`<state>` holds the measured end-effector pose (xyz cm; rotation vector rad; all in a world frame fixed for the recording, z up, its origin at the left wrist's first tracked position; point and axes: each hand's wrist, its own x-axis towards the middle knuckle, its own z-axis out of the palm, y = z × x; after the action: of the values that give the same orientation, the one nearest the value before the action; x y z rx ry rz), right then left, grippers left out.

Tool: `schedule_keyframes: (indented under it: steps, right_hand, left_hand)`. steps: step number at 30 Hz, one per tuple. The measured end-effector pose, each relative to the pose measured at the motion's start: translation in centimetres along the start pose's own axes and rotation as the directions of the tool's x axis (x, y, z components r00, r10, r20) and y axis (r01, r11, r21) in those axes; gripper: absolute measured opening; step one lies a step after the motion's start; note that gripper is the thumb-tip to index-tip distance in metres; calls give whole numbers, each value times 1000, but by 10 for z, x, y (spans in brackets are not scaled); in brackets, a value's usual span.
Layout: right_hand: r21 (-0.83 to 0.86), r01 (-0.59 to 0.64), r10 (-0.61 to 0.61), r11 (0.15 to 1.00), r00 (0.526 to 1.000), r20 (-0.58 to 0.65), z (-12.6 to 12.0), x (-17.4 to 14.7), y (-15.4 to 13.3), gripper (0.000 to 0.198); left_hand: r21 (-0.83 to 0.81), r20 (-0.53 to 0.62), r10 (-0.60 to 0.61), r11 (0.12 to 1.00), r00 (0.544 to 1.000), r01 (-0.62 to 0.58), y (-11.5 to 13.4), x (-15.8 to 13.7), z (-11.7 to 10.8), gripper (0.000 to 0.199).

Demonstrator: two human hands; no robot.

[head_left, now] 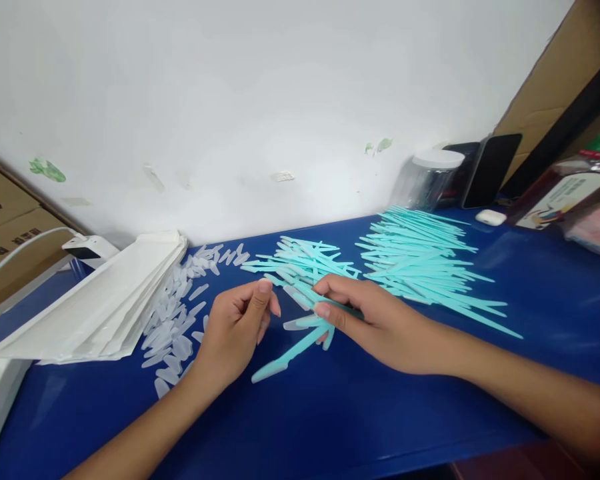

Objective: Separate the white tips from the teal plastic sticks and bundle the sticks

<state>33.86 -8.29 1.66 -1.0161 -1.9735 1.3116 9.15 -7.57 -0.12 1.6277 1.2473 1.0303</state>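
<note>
Several turquoise eyebrow razors [300, 348] with translucent blade caps fan out from my right hand [375, 320], whose thumb and fingers are closed round their handles. Just to the left, my left hand [243, 327] is closed, thumb pressed to the index finger; whatever it may pinch is hidden. Loose translucent caps [173, 333] lie scattered to the left of my left hand. Behind both hands is a small heap of razors [305, 257]. A larger pile of turquoise razors [420, 257] spreads to the right, beyond my right hand.
White paper sleeves [95, 307] are stacked at the left, by a small white device [90, 250]. Against the wall at the back right stand a clear lidded jar [427, 180] and a dark phone [493, 170]. A labelled bottle [563, 193] is at the far right of the blue table [310, 433].
</note>
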Motion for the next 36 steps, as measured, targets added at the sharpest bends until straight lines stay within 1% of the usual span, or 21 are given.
schedule_keyframes:
  steps: [3, 6, 9, 13, 18, 21, 25, 28, 33, 36]
  right_hand:
    - [-95, 17, -21, 995, 999, -41, -4, 0, 1, 24]
    - [-181, 38, -50, 983, 997, -60, -7, 0, 3, 29]
    - [-215, 56, -67, 975, 997, -41, -8, -1, 6, 31]
    - [-227, 55, -59, 972, 998, -12, -7, -2, 7, 34]
    - [-209, 44, -39, 977, 999, 28, -4, -8, 2, 37]
    - [-177, 42, -33, 983, 998, 50, -1, -11, -4, 37]
    - [-186, 33, -29, 982, 999, 27, 2, -14, -9, 36]
    - [-195, 41, -39, 980, 999, 12, 3, -14, -10, 36]
    - [-204, 41, -38, 978, 999, 21, 1, -13, -8, 35]
    - [-231, 25, -21, 973, 1000, 19, -3, -13, -7, 36]
  left_hand:
    - [65, 127, 40, 997, 991, -49, 1, -1, -6, 50]
    - [171, 264, 95, 975, 960, -144, 3, -4, -7, 45]
    - [246, 307, 139, 944, 941, -220, 7, -6, -5, 45]
    - [271, 322, 150, 932, 935, -243, 11, -5, -4, 46]
    - [241, 369, 120, 945, 922, -220, 11, -6, -5, 47]
    - [221, 394, 126, 949, 910, -227, 12, -8, -5, 44]
    - [162, 420, 130, 963, 898, -215, 13, -9, -2, 43]
    - [111, 426, 107, 979, 898, -170, 12, -9, 0, 44]
    - [59, 437, 43, 995, 899, -76, 6, -9, 2, 47]
    - [-14, 395, 0, 1000, 919, 6, 3, -5, 0, 54]
